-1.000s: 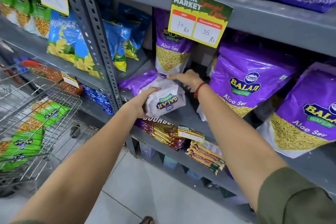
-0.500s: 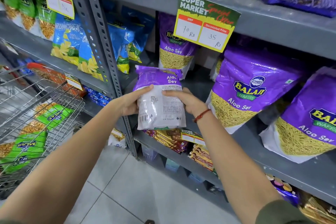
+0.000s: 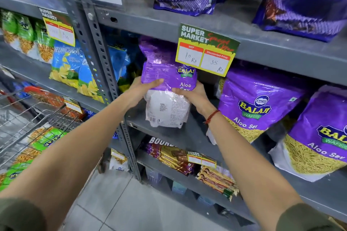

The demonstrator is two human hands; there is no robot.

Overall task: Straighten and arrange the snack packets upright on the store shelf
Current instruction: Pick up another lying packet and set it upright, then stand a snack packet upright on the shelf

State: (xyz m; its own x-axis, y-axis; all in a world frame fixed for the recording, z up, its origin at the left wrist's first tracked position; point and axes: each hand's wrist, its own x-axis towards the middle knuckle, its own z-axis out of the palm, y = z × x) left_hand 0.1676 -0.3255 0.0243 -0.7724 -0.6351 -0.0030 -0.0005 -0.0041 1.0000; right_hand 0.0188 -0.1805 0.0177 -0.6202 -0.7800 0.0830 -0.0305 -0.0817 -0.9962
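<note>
You hold a purple-and-white plastic Aloo Sev packet [image 3: 166,97] between both hands, its printed back panel turned toward you, just below and left of the green-and-yellow price card [image 3: 206,49] clipped to the grey metal shelf edge above. Your left hand [image 3: 139,93] is closed around the packet's left side with the thumb laid across the purple band; your right hand [image 3: 194,96] clasps the right side, fingers wrapped behind. The packet's bottom edge appears to rest on, or hang just over, the grey shelf board [image 3: 187,137] below the card; which one is hard to tell.

The main risk is facing: set down like this, the packet shows its back to shoppers, unlike the two large purple Aloo Sev bags [image 3: 259,105] to the right of the card, which show their fronts. Turn it before letting go.

Another purple Aloo Sev packet [image 3: 159,50] stands behind yours, left of the card. Push too far in and you likely tip it backward.

The filling seems loose, so the bag will probably slump or fold at the waist if you release it without a flat base. Keep its top clear of the card, too; catching it could knock the card off its clip.
</note>
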